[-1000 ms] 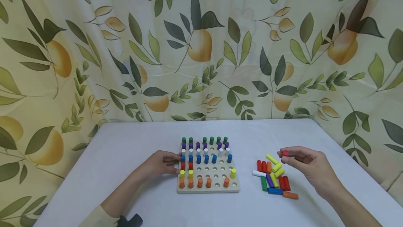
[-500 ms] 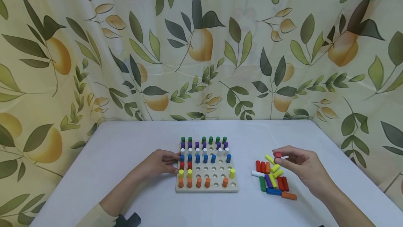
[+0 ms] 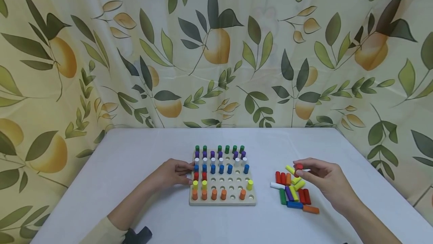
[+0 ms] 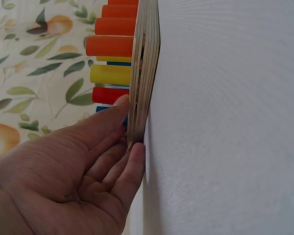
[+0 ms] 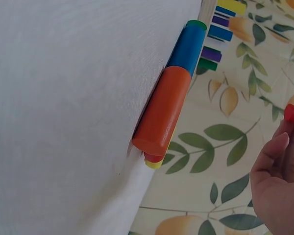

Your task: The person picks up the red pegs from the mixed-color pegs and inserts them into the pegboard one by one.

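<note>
My left hand (image 3: 170,174) holds the left edge of a light wooden pegboard (image 3: 223,203). In the left wrist view the thumb lies at the board's edge beside a red peg (image 4: 108,95), with the other fingers curled below. Coloured pegs stand in rows: green at the back, then purple, white, blue, red, yellow and orange in front. Several holes are bare, mostly in the red and yellow rows. Over the loose pegs at the right, my right hand (image 3: 324,178) pinches a red peg (image 3: 299,167) between thumb and fingers, raised off the table in the right wrist view.
Loose pegs lie in a cluster right of the board, including a white peg (image 3: 277,185), a green peg (image 3: 282,196), a blue peg (image 3: 295,205) and an orange peg (image 3: 311,209). A white cloth (image 3: 162,221) covers the table. Behind hangs a fruit-patterned curtain (image 3: 257,86).
My right hand has moved slightly left with the red peg still pinched, then stays nearly still. The left hand keeps its place at the board.
</note>
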`<state>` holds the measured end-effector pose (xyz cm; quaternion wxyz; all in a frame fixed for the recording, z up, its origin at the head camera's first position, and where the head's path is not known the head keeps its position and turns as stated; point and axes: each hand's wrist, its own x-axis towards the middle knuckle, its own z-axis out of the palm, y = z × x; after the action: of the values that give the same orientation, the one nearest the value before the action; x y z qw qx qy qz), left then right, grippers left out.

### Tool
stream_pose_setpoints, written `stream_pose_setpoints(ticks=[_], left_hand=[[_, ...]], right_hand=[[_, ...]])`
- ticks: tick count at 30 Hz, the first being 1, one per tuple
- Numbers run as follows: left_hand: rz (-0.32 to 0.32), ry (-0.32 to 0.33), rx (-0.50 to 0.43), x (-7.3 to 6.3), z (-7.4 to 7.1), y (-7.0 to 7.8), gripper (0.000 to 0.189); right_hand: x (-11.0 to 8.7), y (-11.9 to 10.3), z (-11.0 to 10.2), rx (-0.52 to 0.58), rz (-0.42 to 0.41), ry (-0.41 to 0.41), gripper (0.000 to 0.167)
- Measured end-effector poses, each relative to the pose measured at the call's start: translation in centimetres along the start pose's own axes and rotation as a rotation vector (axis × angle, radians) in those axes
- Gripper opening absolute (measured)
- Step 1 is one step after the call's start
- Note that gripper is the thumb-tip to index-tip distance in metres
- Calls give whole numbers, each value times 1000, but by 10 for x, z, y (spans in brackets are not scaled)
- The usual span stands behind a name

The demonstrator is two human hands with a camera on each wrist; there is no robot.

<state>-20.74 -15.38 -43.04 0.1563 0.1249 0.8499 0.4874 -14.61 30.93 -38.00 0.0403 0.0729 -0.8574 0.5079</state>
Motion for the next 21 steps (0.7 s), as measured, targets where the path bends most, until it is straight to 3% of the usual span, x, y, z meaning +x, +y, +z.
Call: stream_pose_setpoints(ticks=[14,21], left_hand=[[-3,-6,-4,0,0,1,42],[-9,2,0,1,0,0,42]], right_hand=[[-2,0,1,32,-23,-30,33],[-2,-2,2,13,12,-32,37]])
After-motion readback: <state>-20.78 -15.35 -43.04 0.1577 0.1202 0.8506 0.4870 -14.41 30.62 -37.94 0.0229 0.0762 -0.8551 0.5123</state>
